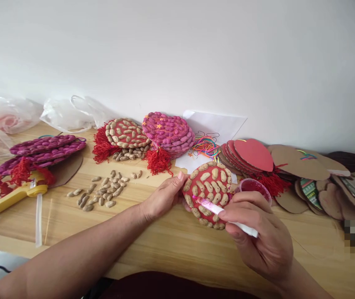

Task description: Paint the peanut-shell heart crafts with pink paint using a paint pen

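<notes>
My left hand (166,195) grips the left edge of a red heart-shaped board (198,182) covered with peanuts, thumb on top and the other fingers mostly hidden beneath. In my right hand (261,232) is a white paintbrush-like stick (236,222), pinched between thumb and fingers. Its pink-stained tip touches a peanut near the board's left side, where a bright pink spot shows. The board's other peanuts are plain tan. Just behind my right hand stands a clear plastic cup (255,187) with pink liquid, partly covered by my fingers.
Loose peanuts (102,191) lie left of my left arm, near a yellow glue gun (15,199). Finished pink peanut boards (167,128) with red tassels stand at the back. Red hearts (253,153) and cardboard pieces (302,162) are stacked right. Plastic bags (68,114) rest against the wall.
</notes>
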The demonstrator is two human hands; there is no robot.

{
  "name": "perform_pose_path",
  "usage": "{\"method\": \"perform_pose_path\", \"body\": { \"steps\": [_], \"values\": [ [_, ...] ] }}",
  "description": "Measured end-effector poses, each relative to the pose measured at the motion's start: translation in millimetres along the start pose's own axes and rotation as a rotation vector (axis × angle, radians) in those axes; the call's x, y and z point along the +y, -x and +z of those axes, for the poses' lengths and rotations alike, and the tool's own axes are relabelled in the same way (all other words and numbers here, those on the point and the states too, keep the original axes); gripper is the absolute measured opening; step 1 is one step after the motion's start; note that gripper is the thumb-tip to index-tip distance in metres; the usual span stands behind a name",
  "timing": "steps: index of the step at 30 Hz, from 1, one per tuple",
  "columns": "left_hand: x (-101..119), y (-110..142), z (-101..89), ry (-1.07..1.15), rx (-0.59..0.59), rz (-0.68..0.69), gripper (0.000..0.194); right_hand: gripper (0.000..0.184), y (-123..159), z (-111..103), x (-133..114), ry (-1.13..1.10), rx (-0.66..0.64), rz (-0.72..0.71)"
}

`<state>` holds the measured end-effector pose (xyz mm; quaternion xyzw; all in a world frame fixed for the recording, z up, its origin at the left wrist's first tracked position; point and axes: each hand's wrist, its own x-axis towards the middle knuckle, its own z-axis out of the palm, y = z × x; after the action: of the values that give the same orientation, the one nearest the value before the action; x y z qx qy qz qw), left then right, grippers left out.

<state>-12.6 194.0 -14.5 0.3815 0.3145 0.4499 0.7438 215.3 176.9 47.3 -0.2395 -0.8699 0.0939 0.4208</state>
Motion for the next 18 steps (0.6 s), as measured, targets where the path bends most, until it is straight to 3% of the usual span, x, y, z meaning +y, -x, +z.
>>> {"method": "perform_pose_path", "body": {
  "steps": [5, 12, 18],
  "values": [
    [-0.4, -2.0, -0.8, 0.034, 0.038, 0.015, 0.066, 0.017, 3.5, 1.8, -1.2, -0.031, -0.076, 0.004],
    [8.0, -1.8, 4.8, 0.075, 0.109, 0.042, 0.063, 0.018, 3.2, -5.7, -2.5, -0.092, 0.01, 0.052],
    [11.5, -2.8, 4.9, 0.063, 0.124, 0.063, 0.063, 0.016, 4.1, -6.8, -3.5, -0.103, -0.046, 0.084]
  ]
}}
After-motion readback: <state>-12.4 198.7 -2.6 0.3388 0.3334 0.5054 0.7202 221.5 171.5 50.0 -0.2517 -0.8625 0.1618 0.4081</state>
